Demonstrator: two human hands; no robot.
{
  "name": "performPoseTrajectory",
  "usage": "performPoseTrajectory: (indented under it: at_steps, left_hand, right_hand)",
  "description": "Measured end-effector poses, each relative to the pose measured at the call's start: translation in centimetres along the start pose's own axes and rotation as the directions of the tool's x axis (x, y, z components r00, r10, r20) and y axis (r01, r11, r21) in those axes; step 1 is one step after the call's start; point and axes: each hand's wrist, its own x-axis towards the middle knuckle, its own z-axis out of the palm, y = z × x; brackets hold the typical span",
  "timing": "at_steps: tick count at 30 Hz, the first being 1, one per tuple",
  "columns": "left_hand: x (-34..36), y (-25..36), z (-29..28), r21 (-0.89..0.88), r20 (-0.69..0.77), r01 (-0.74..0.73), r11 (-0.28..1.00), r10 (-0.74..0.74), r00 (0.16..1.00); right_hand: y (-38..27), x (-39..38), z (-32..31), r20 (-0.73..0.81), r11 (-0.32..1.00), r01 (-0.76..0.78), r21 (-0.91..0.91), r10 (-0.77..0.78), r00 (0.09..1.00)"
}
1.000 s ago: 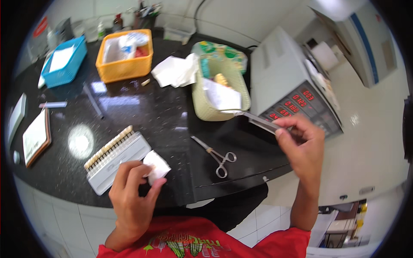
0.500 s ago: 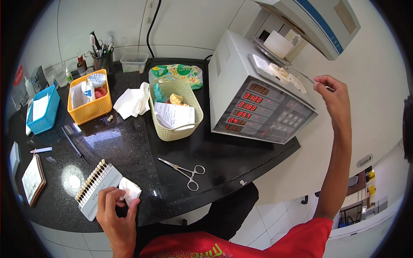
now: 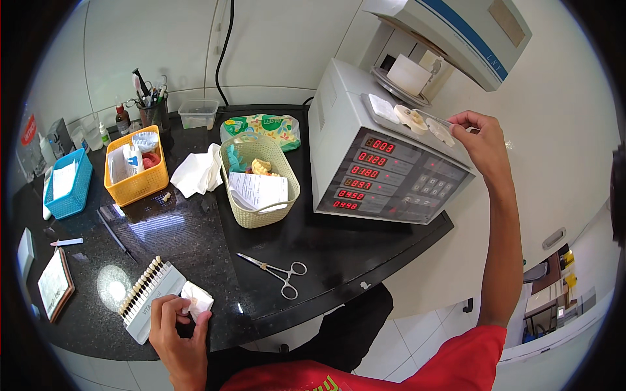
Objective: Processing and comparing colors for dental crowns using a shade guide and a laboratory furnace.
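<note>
My left hand pinches a folded white tissue over the dark counter, beside a tooth shade guide with its row of tooth-coloured tabs. My right hand is closed in a pinch at the right edge of the dental furnace, on a thin metal tool that mostly hides behind the fingers. Close by on the furnace's top ledge lie a white pad, a round cream firing tray and a pale flat disc. The furnace head is raised above a white block.
Locking forceps lie mid-counter. Behind them stands a pale green basket with papers and a dental model. Orange and blue baskets, white cloths and a pen holder fill the back left.
My right hand has drawn down and left, and less of the metal tool shows. More rows are lit on the furnace's display. My left hand keeps its pinch on the tissue.
</note>
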Motion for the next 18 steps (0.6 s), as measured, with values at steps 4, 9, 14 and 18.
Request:
performPoseTrajectory:
  at_steps: [4,9,14,18]
  left_hand:
    - [0.0,-0.1,0.0,-0.004,0.005,-0.004,1.0,0.004,1.0]
    - [0.0,0.0,0.0,-0.015,0.005,-0.007,1.0,0.007,1.0]
    - [-0.1,0.0,-0.1,-0.02,0.002,-0.005,1.0,0.005,1.0]
    - [-0.1,-0.1,-0.2,-0.023,0.0,-0.02,1.0,0.02,1.0]
  right_hand:
    - [0.0,0.3,0.1,0.008,1.0,0.02,-0.016,-0.02,1.0]
    - [-0.3,0.4,0.1,0.022,0.997,0.054,-0.063,-0.052,0.998]
    - [-0.7,0.2,0.0,0.016,0.994,0.069,-0.082,-0.068,0.998]
    - [-0.9,0.1,-0.2,0.015,0.996,0.043,-0.073,-0.042,0.999]
